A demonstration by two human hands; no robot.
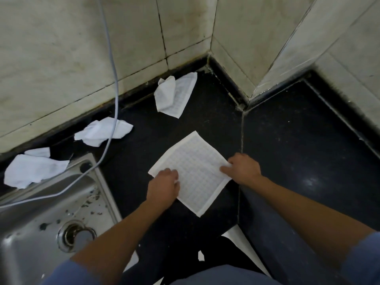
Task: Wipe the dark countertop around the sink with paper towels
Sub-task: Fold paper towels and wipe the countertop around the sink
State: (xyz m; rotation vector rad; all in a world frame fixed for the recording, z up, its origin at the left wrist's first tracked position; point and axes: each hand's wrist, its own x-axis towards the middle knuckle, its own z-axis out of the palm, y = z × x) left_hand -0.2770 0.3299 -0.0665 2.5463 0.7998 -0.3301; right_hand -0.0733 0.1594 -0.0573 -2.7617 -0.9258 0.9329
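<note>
Blue sleeves [358, 262] sat closest, at five and seven o'clock of the view, with bare forearms reaching from them toward the centre. Both hands met on one paper towel [195, 167], which lay spread flat as a diamond on the dark countertop [287, 145], just right of the sink [41, 219]. The left hand [164, 185] was at the sheet's eight o'clock edge, fingers curled over it and gripping. The right hand [243, 168] was at its three o'clock corner, fingers bent and pinching the paper.

Three used towels lay crumpled on the counter along the tiled wall [61, 48]: one [174, 93] at twelve o'clock from the flat sheet near the corner, one [103, 131] at ten o'clock, and one [35, 170] at nine o'clock, touching the sink's rim. A pale cable [112, 58] hung down the wall, crossed the middle crumpled towel and trailed over the sink, whose basin showed dark specks around the drain [76, 235].
</note>
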